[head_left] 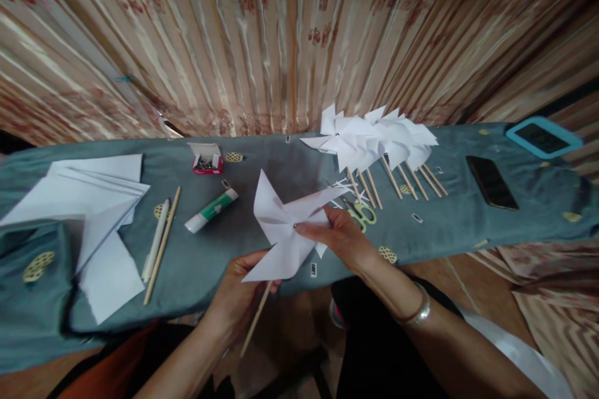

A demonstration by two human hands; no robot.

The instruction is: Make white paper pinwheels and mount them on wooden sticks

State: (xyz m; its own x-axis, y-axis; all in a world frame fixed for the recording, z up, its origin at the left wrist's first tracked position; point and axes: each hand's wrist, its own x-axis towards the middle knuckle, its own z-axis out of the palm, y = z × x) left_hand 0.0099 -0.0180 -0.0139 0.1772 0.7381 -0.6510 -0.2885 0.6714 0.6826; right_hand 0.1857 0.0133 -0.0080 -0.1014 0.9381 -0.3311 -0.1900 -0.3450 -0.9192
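A white paper pinwheel (291, 248) on a wooden stick (256, 319) is held over the near edge of the cloth-covered table. My left hand (238, 290) is closed around the stick behind the paper blades, its fingertips partly hidden by them. My right hand (344, 237) grips the pinwheel from the right, the thumb pressed beside the metal pin at its centre and the other fingers behind the paper. Just beyond my right hand lie scissors with pale green handles (366, 217), beside thin paper strips (343, 186).
Several finished pinwheels (374, 140) lie overlapping at the back. Paper sheets (105, 187), a pen (155, 243), a loose stick (163, 243), a glue stick (211, 211) and a red box of pins (207, 163) are on the left; a phone (491, 182) and a blue-framed tablet (543, 137) on the right.
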